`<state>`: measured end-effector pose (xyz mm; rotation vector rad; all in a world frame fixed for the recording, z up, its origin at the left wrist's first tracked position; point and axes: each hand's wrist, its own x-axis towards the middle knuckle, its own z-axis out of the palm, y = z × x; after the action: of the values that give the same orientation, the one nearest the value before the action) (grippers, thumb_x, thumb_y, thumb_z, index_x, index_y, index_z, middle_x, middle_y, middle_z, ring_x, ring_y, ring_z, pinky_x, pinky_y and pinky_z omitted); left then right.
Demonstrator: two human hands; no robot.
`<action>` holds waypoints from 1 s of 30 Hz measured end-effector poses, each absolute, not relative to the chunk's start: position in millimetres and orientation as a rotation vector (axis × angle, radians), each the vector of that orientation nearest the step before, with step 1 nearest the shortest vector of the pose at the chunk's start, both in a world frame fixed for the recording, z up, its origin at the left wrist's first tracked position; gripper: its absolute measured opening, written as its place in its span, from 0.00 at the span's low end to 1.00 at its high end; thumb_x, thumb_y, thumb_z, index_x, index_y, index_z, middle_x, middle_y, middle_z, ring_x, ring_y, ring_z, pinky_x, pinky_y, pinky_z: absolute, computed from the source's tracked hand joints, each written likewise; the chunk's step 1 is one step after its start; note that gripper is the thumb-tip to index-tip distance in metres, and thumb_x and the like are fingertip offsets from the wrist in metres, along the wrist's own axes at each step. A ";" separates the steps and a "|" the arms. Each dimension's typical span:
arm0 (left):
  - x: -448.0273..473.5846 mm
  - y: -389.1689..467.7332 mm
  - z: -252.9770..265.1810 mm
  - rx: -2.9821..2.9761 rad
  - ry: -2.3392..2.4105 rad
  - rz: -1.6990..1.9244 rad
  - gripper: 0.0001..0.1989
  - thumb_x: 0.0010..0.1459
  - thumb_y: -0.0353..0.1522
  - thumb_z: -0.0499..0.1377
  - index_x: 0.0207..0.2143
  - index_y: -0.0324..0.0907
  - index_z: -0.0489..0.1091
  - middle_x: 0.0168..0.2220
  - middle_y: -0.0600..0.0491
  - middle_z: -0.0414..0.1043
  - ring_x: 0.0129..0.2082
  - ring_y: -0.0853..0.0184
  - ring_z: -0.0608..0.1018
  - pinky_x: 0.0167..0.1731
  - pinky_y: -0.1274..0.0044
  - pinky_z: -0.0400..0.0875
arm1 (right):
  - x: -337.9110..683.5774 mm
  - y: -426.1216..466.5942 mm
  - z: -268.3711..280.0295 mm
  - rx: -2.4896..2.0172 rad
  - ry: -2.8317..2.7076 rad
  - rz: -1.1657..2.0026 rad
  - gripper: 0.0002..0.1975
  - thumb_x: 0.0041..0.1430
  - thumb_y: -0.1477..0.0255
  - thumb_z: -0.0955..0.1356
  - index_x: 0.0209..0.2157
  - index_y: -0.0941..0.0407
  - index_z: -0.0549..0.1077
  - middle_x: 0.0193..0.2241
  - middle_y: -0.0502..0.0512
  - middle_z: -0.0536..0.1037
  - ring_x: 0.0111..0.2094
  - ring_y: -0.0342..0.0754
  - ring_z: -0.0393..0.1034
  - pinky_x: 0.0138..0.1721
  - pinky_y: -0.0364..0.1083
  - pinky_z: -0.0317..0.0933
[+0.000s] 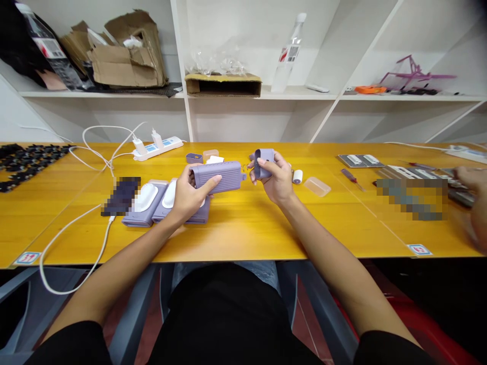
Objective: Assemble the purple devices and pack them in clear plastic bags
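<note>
My left hand (190,195) grips a ribbed purple plastic case (220,177) held up over the table, a small tab sticking out at its right end. In my right hand (279,182) is a short hollow purple end piece (264,161), its opening facing the case. A gap separates the two parts. Beneath and left of my left hand lie several flat purple housings (139,215) with white oval parts (145,196) on top. Behind the case sit a small purple cap (194,158) and a translucent lid (210,153). Right of my right hand are a white roll-like piece (298,176) and another translucent lid (317,186).
A phone (122,195) with a white cable lies at left, near a power strip (158,148). Black parts (23,162) cover the far left. At right are a screwdriver (353,179) and another person's hand (474,197). Shelves hold a cardboard box (127,61) and bottles.
</note>
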<state>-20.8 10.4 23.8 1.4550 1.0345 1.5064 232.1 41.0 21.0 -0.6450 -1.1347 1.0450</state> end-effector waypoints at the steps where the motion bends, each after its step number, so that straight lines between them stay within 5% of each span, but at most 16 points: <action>1: -20.9 10.9 23.8 1.442 1.030 1.509 0.37 0.47 0.51 0.84 0.49 0.44 0.72 0.44 0.48 0.81 0.41 0.58 0.86 0.25 0.75 0.85 | 233.0 41.5 21.4 -0.648 -1.116 1.023 0.24 0.55 0.58 0.83 0.43 0.49 0.72 0.32 0.48 0.85 0.22 0.45 0.74 0.22 0.46 0.66; 9: -23.5 19.3 20.1 1.367 1.050 1.590 0.35 0.50 0.52 0.82 0.48 0.44 0.71 0.44 0.49 0.81 0.36 0.62 0.85 0.24 0.77 0.82 | 249.3 55.2 20.8 -0.655 -0.981 0.872 0.22 0.58 0.56 0.79 0.39 0.48 0.66 0.30 0.47 0.79 0.20 0.44 0.69 0.19 0.46 0.61; 19: -25.5 23.0 23.8 1.398 1.025 1.716 0.34 0.54 0.53 0.81 0.48 0.45 0.69 0.41 0.53 0.81 0.24 0.71 0.80 0.25 0.77 0.78 | 274.5 81.2 12.7 -0.919 -0.841 0.844 0.22 0.49 0.59 0.78 0.38 0.48 0.66 0.24 0.45 0.78 0.18 0.44 0.68 0.18 0.44 0.60; 30: -26.4 24.6 22.4 1.409 0.998 1.728 0.33 0.55 0.54 0.81 0.46 0.45 0.69 0.40 0.54 0.81 0.22 0.71 0.79 0.24 0.77 0.78 | 277.8 88.7 -9.5 -1.469 -1.195 0.995 0.17 0.59 0.64 0.77 0.43 0.48 0.68 0.18 0.46 0.75 0.15 0.47 0.62 0.13 0.44 0.51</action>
<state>-26.4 24.6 22.4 1.4088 0.9981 1.7285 277.8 88.7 -9.5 -1.4686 -1.1953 0.9952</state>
